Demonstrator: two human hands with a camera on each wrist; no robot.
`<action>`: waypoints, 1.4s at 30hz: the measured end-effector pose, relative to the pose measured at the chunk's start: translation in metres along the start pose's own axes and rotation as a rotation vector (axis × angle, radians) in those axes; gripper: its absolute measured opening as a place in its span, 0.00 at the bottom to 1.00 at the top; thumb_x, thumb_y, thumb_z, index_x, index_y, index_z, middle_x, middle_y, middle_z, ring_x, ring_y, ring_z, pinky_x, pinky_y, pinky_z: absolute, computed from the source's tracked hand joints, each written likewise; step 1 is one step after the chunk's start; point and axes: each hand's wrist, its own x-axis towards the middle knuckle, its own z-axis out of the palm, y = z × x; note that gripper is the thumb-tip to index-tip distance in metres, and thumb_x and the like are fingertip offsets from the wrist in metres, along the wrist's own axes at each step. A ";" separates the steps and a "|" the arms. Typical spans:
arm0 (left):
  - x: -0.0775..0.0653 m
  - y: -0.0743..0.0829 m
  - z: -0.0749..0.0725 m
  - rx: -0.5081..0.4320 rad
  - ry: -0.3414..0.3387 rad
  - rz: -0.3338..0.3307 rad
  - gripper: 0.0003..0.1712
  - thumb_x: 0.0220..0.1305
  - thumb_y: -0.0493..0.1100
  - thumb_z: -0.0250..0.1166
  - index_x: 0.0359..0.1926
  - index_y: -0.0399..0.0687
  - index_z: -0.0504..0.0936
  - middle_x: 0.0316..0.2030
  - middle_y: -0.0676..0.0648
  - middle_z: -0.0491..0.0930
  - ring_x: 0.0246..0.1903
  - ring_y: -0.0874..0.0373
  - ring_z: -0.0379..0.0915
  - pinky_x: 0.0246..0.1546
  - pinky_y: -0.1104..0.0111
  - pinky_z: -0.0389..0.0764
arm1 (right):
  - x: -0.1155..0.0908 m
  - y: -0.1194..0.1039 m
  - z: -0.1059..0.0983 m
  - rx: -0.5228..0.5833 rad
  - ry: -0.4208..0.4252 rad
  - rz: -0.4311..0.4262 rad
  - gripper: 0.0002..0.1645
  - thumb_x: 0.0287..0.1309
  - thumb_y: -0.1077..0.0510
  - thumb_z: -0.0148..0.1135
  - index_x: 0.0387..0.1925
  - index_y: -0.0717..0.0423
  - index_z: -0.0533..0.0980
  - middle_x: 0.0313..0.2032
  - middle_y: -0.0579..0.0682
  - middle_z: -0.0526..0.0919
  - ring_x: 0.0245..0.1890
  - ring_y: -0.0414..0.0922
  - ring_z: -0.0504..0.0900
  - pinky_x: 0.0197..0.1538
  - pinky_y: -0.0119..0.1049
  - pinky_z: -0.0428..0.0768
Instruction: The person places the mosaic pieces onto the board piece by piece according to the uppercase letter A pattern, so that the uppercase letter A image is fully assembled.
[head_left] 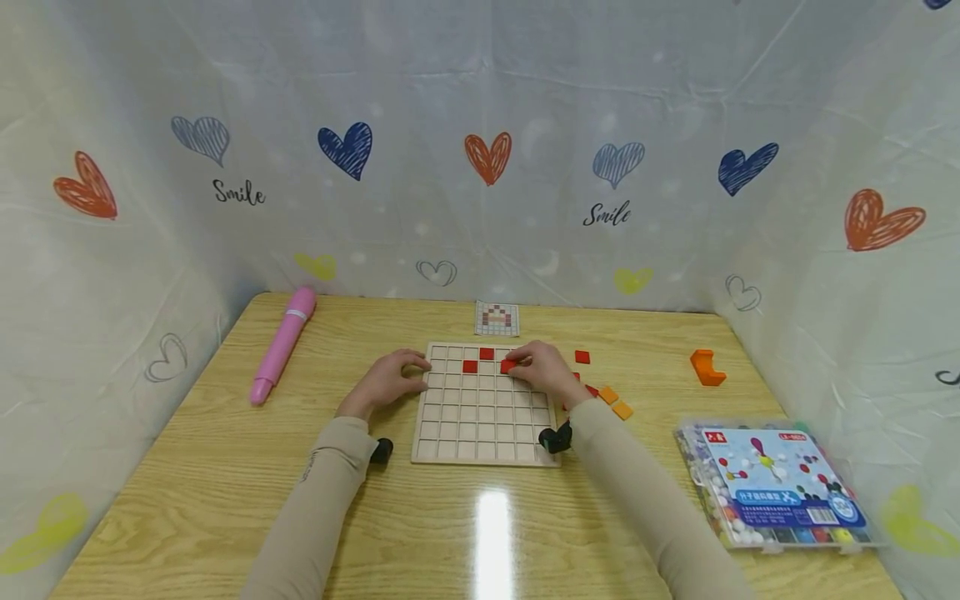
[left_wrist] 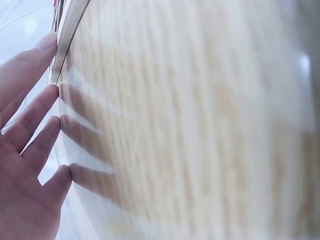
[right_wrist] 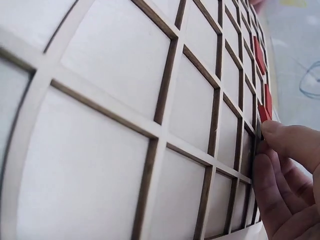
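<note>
A wooden grid board lies on the table, with one red square tile in its far row and another red tile in the row nearer. My right hand pinches a third red tile between thumb and fingers over that same row; in the right wrist view the tile is tilted at the thumb tip. My left hand touches the board's left edge with fingers loosely extended. In the left wrist view, the fingers rest on the tabletop beside the board's edge.
Red tiles, one apart, and orange tiles lie right of the board, partly behind the right arm. A pattern card lies beyond it. Farther out are a pink pen-shaped object, an orange bracket-shaped piece and a plastic box.
</note>
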 end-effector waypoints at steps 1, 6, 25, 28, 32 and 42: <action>0.000 0.000 0.000 0.004 -0.001 0.002 0.19 0.66 0.38 0.68 0.57 0.40 0.83 0.69 0.37 0.69 0.73 0.37 0.56 0.75 0.45 0.56 | 0.001 0.000 0.001 -0.004 -0.003 -0.007 0.20 0.65 0.59 0.66 0.58 0.59 0.81 0.55 0.57 0.83 0.54 0.53 0.81 0.59 0.47 0.82; 0.000 0.000 0.000 0.014 0.000 -0.004 0.19 0.66 0.38 0.68 0.57 0.40 0.83 0.69 0.37 0.69 0.73 0.37 0.56 0.76 0.45 0.56 | 0.005 -0.002 0.003 -0.054 -0.009 -0.015 0.19 0.65 0.59 0.66 0.56 0.60 0.81 0.54 0.56 0.84 0.51 0.52 0.81 0.58 0.46 0.82; -0.001 0.003 0.000 -0.001 0.002 -0.018 0.19 0.66 0.38 0.68 0.57 0.41 0.83 0.69 0.38 0.69 0.73 0.38 0.56 0.75 0.45 0.57 | 0.012 -0.006 0.009 -0.111 -0.013 0.011 0.17 0.65 0.59 0.66 0.54 0.59 0.82 0.52 0.55 0.85 0.49 0.50 0.80 0.58 0.45 0.82; 0.000 0.003 0.000 0.001 0.000 -0.011 0.19 0.66 0.38 0.68 0.57 0.41 0.82 0.69 0.37 0.69 0.73 0.37 0.56 0.75 0.45 0.57 | 0.012 -0.005 0.010 -0.110 -0.008 0.010 0.17 0.65 0.60 0.65 0.54 0.59 0.82 0.51 0.55 0.85 0.48 0.51 0.80 0.58 0.45 0.82; -0.001 0.001 0.001 -0.007 -0.002 -0.002 0.19 0.66 0.38 0.68 0.57 0.40 0.82 0.69 0.37 0.68 0.73 0.37 0.56 0.75 0.45 0.58 | 0.010 -0.005 0.010 -0.085 -0.004 0.003 0.18 0.65 0.60 0.64 0.55 0.60 0.82 0.52 0.56 0.84 0.50 0.52 0.81 0.58 0.46 0.82; 0.001 -0.001 0.001 -0.007 0.001 -0.007 0.19 0.66 0.38 0.68 0.57 0.40 0.82 0.70 0.37 0.68 0.73 0.37 0.56 0.75 0.45 0.57 | -0.012 -0.001 0.007 0.079 0.096 0.072 0.21 0.69 0.55 0.62 0.61 0.56 0.78 0.56 0.55 0.81 0.54 0.52 0.81 0.53 0.46 0.83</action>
